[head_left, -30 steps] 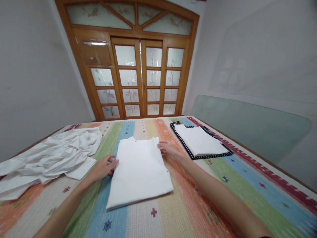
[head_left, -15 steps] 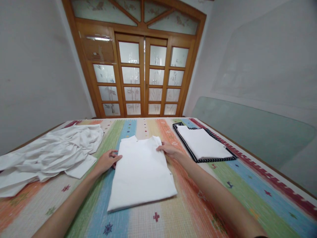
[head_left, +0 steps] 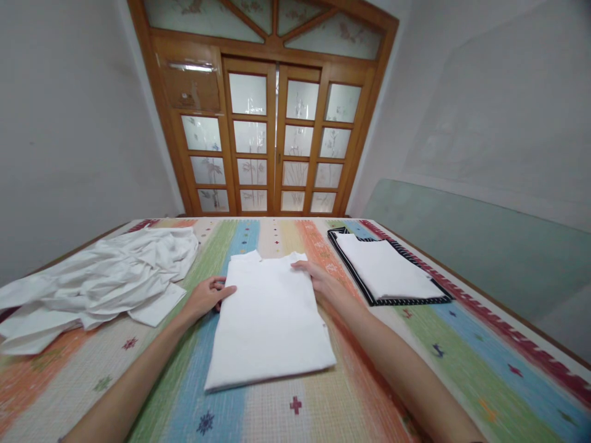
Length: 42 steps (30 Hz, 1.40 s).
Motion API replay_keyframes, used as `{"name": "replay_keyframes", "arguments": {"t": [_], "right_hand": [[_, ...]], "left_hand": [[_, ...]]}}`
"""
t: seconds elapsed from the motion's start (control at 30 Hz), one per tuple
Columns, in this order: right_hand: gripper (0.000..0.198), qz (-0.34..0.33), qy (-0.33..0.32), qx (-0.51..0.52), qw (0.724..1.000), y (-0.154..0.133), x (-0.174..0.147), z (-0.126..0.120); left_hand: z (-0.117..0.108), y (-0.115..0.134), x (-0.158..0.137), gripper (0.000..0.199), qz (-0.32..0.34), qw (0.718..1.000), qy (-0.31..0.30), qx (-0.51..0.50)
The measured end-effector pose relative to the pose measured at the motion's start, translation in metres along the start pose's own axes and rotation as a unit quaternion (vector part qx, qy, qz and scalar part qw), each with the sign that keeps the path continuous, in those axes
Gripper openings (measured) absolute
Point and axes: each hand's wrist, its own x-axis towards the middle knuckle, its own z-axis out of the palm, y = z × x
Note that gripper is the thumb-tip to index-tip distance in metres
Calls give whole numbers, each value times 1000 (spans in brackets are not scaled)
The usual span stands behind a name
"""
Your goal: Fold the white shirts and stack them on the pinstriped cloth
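Observation:
A folded white shirt (head_left: 271,326) lies flat in front of me, its collar side at the far end. My left hand (head_left: 210,295) is at its left edge, thumb on top and the other fingers curled by the side, partly hidden. At the far right corner, my right hand (head_left: 314,277) holds the edge with its fingertips over the cloth; what is under the fabric is out of sight. To the left is a crumpled heap of white cloth (head_left: 124,271). Another folded white garment (head_left: 388,266) rests on a black piece with white stripes (head_left: 410,301), at the right.
A striped, colourful cloth (head_left: 277,424) covers the table. Beyond its far edge stand wooden doors with glass panes (head_left: 277,141). Walls rise on both sides, with a pale green panel (head_left: 480,240) low along the right one.
The view has shifted slightly, so everything sits a little further right. My right fingers now reach a bit further in over the shirt's edge. The left hand keeps its place on the shirt.

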Motion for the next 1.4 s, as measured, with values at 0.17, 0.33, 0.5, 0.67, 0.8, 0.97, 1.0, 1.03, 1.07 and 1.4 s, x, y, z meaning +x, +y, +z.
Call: {"name": "replay_keyframes", "arguments": {"t": [0.17,0.33,0.5,0.67,0.8,0.97,1.0,1.03,1.07,1.4], "right_hand": [[23,37,-14,6,999,-6,1,8],[33,28,-8,22,999,-2,5,2],[28,6,-2,5,1000,1,12,-1],[21,-35,29,-45,998,5,21,-4],[25,-132,117,-136,975,11,32,-12],[48,-269,311,-248,877,13,39,-20],[49,-303,328,-270,853,11,37,-20],[48,-340,332,-295,829,10,34,-18],[47,-377,322,-322,806,9,29,-16],[61,-382,-151,-644,646,72,-77,21]], "left_hand": [[1,7,-5,73,-10,1000,5,22],[2,12,-7,73,7,999,26,46],[-2,10,-2,69,-14,1000,-2,-6],[-5,2,3,71,-35,996,-40,-70],[-4,-5,7,72,-23,996,-54,-68],[-7,-6,6,58,36,990,30,131],[-8,-5,5,56,65,979,61,183],[-8,-4,5,53,96,966,88,225],[-7,-3,5,51,125,952,106,257],[32,-20,2,48,253,887,38,384]]}}
